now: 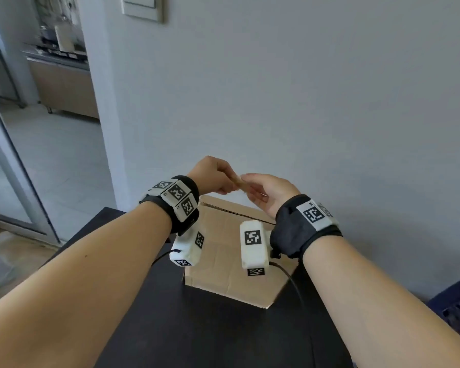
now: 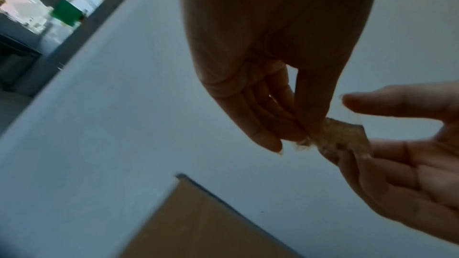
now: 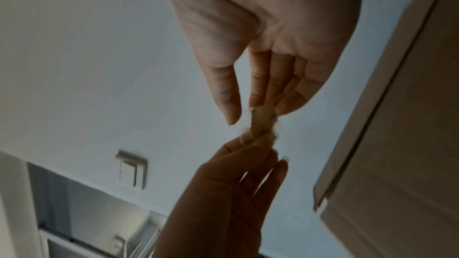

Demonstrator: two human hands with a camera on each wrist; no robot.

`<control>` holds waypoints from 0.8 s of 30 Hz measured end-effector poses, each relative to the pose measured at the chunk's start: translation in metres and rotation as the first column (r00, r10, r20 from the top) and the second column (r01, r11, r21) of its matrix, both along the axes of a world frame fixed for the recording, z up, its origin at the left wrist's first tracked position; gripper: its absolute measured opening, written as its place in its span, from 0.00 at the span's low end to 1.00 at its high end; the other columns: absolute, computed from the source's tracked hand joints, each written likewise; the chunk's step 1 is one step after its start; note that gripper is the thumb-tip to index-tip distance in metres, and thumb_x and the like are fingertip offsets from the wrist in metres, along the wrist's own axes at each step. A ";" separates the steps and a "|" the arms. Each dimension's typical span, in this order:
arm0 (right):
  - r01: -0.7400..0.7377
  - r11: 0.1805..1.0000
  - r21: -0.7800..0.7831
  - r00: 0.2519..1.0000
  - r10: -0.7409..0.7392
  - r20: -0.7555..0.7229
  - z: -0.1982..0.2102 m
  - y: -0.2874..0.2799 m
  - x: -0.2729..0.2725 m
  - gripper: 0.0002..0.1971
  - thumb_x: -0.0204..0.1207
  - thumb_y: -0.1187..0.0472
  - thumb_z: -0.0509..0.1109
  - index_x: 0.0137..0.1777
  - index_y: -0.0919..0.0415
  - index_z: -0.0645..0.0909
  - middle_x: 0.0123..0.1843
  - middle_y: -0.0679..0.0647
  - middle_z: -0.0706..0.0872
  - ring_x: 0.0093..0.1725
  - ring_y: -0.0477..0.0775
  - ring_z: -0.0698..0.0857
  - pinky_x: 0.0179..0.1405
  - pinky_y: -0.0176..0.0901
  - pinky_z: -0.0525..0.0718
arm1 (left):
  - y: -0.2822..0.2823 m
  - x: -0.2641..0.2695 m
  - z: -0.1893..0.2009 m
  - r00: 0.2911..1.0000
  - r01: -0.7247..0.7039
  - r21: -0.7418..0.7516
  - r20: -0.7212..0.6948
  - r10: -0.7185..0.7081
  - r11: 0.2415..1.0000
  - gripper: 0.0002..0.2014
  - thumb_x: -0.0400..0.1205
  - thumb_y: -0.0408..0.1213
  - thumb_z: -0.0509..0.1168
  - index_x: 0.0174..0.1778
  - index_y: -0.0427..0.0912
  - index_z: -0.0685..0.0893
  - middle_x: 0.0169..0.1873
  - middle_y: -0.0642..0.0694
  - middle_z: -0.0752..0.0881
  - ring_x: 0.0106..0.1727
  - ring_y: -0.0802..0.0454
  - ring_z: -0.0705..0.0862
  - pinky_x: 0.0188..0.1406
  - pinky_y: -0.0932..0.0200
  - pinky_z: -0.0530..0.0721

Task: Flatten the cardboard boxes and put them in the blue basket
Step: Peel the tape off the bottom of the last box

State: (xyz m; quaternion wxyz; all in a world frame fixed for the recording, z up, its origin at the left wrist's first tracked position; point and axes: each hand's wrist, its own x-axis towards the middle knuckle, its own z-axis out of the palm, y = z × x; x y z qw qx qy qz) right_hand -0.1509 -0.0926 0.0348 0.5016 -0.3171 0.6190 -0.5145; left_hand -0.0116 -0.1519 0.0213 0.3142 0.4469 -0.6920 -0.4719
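Note:
A brown cardboard box (image 1: pixel 223 251) stands on the dark table (image 1: pixel 197 335), its top flaps closed with a slit between them. Above its far edge my left hand (image 1: pixel 230 185) pinches one end of a crumpled strip of clear brownish tape (image 1: pixel 238 181) between thumb and fingers. In the left wrist view the tape (image 2: pixel 340 138) runs from that pinch onto the fingertips of my right hand (image 2: pixel 347 127). My right hand (image 1: pixel 247 183) is palm up with straight fingers, and its thumb stands apart from the tape (image 3: pixel 261 125). The box edge (image 3: pixel 397 144) shows at the right.
A pale wall rises right behind the table. A dark blue basket (image 1: pixel 457 309) shows at the lower right edge, beside the table. A doorway at the left opens onto a tiled floor (image 1: pixel 64 160) and a cabinet (image 1: pixel 64 86).

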 end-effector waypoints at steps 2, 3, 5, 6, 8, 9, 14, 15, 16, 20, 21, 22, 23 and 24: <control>-0.059 0.998 0.031 0.997 0.058 0.042 -0.003 -0.011 0.024 0.04 0.68 0.70 0.76 0.39 0.64 0.83 0.36 0.58 0.87 0.37 0.51 0.85 0.43 0.38 0.86 | -0.003 0.028 -0.006 0.999 -0.046 0.029 0.005 0.046 0.999 0.10 0.72 0.19 0.70 0.33 0.39 0.84 0.23 0.53 0.87 0.32 0.57 0.85 0.40 0.64 0.88; -0.093 0.995 0.047 0.995 0.091 0.039 -0.004 -0.016 0.038 0.03 0.69 0.71 0.74 0.39 0.64 0.83 0.35 0.58 0.86 0.37 0.52 0.84 0.44 0.39 0.85 | -0.004 0.042 -0.010 0.998 -0.070 0.047 0.007 0.070 0.996 0.10 0.72 0.19 0.70 0.33 0.38 0.83 0.26 0.50 0.88 0.34 0.55 0.85 0.42 0.63 0.89; -0.176 0.982 0.074 0.984 0.177 -0.009 -0.010 -0.025 0.070 0.03 0.68 0.71 0.70 0.41 0.65 0.81 0.32 0.58 0.82 0.33 0.52 0.78 0.41 0.40 0.82 | -0.003 0.071 -0.019 0.992 -0.128 0.080 0.022 0.126 0.989 0.10 0.71 0.18 0.69 0.33 0.38 0.83 0.29 0.47 0.87 0.35 0.53 0.85 0.42 0.63 0.89; -0.220 0.972 0.084 0.972 0.225 -0.062 -0.015 -0.030 0.088 0.05 0.66 0.71 0.69 0.41 0.64 0.80 0.32 0.58 0.79 0.31 0.52 0.75 0.39 0.42 0.79 | -0.003 0.084 -0.025 0.987 -0.160 0.095 0.033 0.157 0.983 0.10 0.71 0.18 0.69 0.32 0.38 0.82 0.27 0.47 0.87 0.34 0.53 0.85 0.39 0.65 0.89; -0.302 0.948 0.104 0.908 0.319 -0.273 -0.029 -0.039 0.121 0.06 0.63 0.69 0.69 0.39 0.60 0.81 0.34 0.58 0.76 0.32 0.55 0.73 0.39 0.44 0.75 | 0.000 0.111 -0.036 0.974 -0.222 0.118 0.065 0.216 0.968 0.11 0.71 0.18 0.69 0.30 0.39 0.81 0.25 0.47 0.84 0.30 0.53 0.83 0.30 0.69 0.86; -0.337 0.934 0.119 0.837 0.355 -0.416 -0.039 -0.045 0.135 0.06 0.63 0.67 0.70 0.41 0.59 0.83 0.38 0.58 0.79 0.35 0.56 0.78 0.42 0.44 0.78 | 0.002 0.126 -0.042 0.966 -0.253 0.130 0.089 0.243 0.959 0.11 0.71 0.18 0.69 0.30 0.38 0.80 0.25 0.45 0.83 0.29 0.53 0.82 0.26 0.71 0.84; -0.429 0.855 0.291 0.467 0.485 -0.739 -0.078 -0.055 0.166 0.08 0.71 0.64 0.71 0.49 0.59 0.87 0.49 0.54 0.87 0.54 0.58 0.86 0.56 0.39 0.81 | 0.012 0.212 -0.088 0.917 -0.359 0.259 0.279 0.286 0.897 0.11 0.71 0.18 0.68 0.31 0.38 0.83 0.31 0.41 0.84 0.29 0.52 0.83 0.27 0.67 0.87; -0.462 0.828 0.319 0.485 0.537 -0.690 -0.085 -0.054 0.173 0.05 0.70 0.66 0.71 0.44 0.59 0.88 0.42 0.53 0.87 0.51 0.58 0.88 0.57 0.42 0.84 | 0.016 0.226 -0.098 0.906 -0.374 0.283 0.316 0.282 0.883 0.10 0.71 0.19 0.69 0.32 0.38 0.84 0.32 0.41 0.85 0.29 0.53 0.83 0.29 0.66 0.87; -0.497 0.802 0.332 0.517 0.581 -0.628 -0.092 -0.054 0.183 0.05 0.70 0.68 0.71 0.40 0.58 0.87 0.37 0.53 0.87 0.46 0.57 0.89 0.56 0.45 0.87 | 0.019 0.238 -0.108 0.896 -0.388 0.302 0.344 0.280 0.871 0.09 0.72 0.20 0.69 0.33 0.39 0.85 0.33 0.41 0.86 0.29 0.53 0.83 0.30 0.66 0.87; -0.637 0.694 0.336 0.496 0.702 -0.510 -0.122 -0.052 0.234 0.07 0.71 0.71 0.72 0.40 0.59 0.86 0.35 0.54 0.87 0.35 0.51 0.87 0.42 0.41 0.90 | 0.028 0.260 -0.145 0.863 -0.435 0.331 0.418 0.284 0.837 0.03 0.72 0.25 0.71 0.38 0.37 0.86 0.32 0.42 0.86 0.32 0.54 0.84 0.37 0.63 0.89; -0.657 0.669 0.348 0.471 0.724 -0.504 -0.130 -0.051 0.245 0.08 0.70 0.72 0.72 0.39 0.58 0.86 0.35 0.55 0.88 0.35 0.51 0.88 0.41 0.40 0.90 | 0.028 0.264 -0.153 0.850 -0.454 0.326 0.438 0.293 0.829 0.03 0.72 0.26 0.71 0.39 0.36 0.87 0.32 0.42 0.87 0.32 0.53 0.85 0.40 0.61 0.89; -0.666 0.650 0.367 0.450 0.742 -0.497 -0.138 -0.052 0.254 0.08 0.69 0.72 0.73 0.37 0.57 0.87 0.36 0.55 0.88 0.35 0.51 0.89 0.40 0.39 0.89 | 0.028 0.269 -0.161 0.838 -0.471 0.325 0.457 0.300 0.820 0.04 0.71 0.28 0.72 0.40 0.36 0.88 0.33 0.42 0.87 0.33 0.53 0.85 0.41 0.59 0.89; -0.666 0.635 0.393 0.433 0.757 -0.490 -0.147 -0.053 0.262 0.09 0.68 0.73 0.74 0.36 0.57 0.87 0.37 0.56 0.89 0.36 0.52 0.90 0.40 0.39 0.90 | 0.028 0.273 -0.168 0.831 -0.480 0.334 0.470 0.298 0.811 0.04 0.71 0.29 0.73 0.40 0.36 0.88 0.33 0.42 0.88 0.33 0.53 0.86 0.42 0.59 0.89; -0.659 0.624 0.420 0.420 0.768 -0.483 -0.156 -0.053 0.268 0.09 0.67 0.73 0.75 0.36 0.57 0.89 0.39 0.56 0.90 0.38 0.53 0.90 0.41 0.40 0.90 | 0.027 0.277 -0.175 0.829 -0.481 0.349 0.478 0.289 0.804 0.03 0.71 0.30 0.74 0.39 0.37 0.88 0.34 0.42 0.89 0.33 0.53 0.86 0.42 0.59 0.89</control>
